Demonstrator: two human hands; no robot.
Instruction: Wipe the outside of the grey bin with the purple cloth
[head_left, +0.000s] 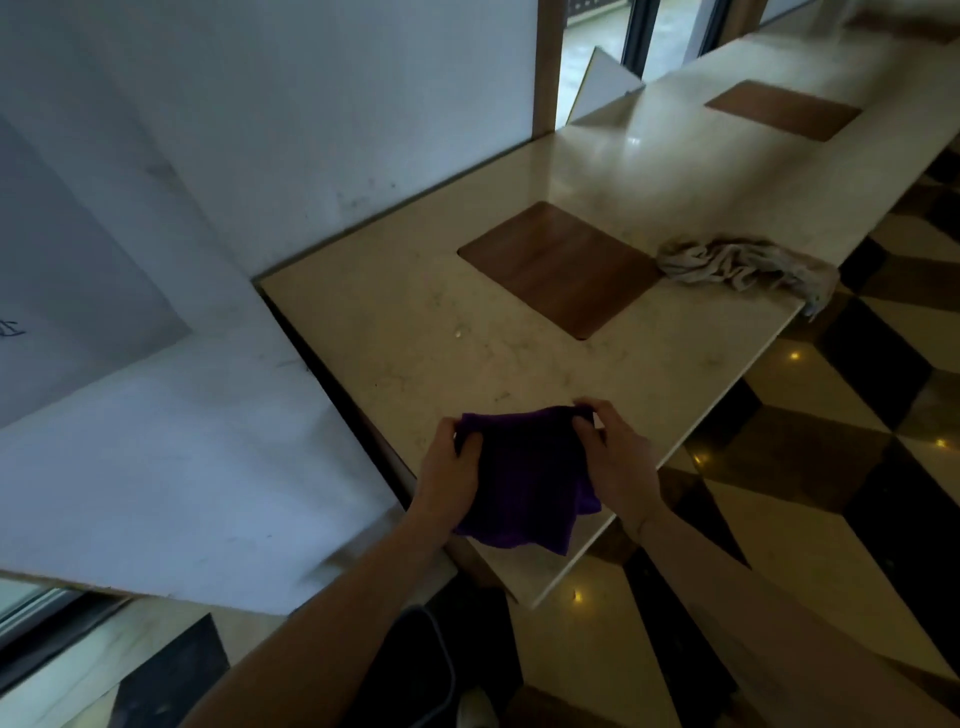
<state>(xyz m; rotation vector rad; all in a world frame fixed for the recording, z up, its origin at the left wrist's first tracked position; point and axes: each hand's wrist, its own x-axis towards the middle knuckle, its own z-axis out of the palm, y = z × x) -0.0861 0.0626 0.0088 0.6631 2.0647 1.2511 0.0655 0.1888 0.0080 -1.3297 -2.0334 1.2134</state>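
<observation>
purple cloth (524, 478) stretched between both hands – left hand (449, 467), right hand (618, 457) gripping its top corners, lower centre, over pale bench (415, 332) edge

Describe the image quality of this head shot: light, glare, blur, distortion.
Head view: dim overall, so the purple cloth held by the left hand and right hand reads nearly black; ceiling lights glint off the polished checkered floor and a soft sheen lies on the far marble counter; the top right corner is smeared; the wide-angle lens bows the counter edge.
</observation>
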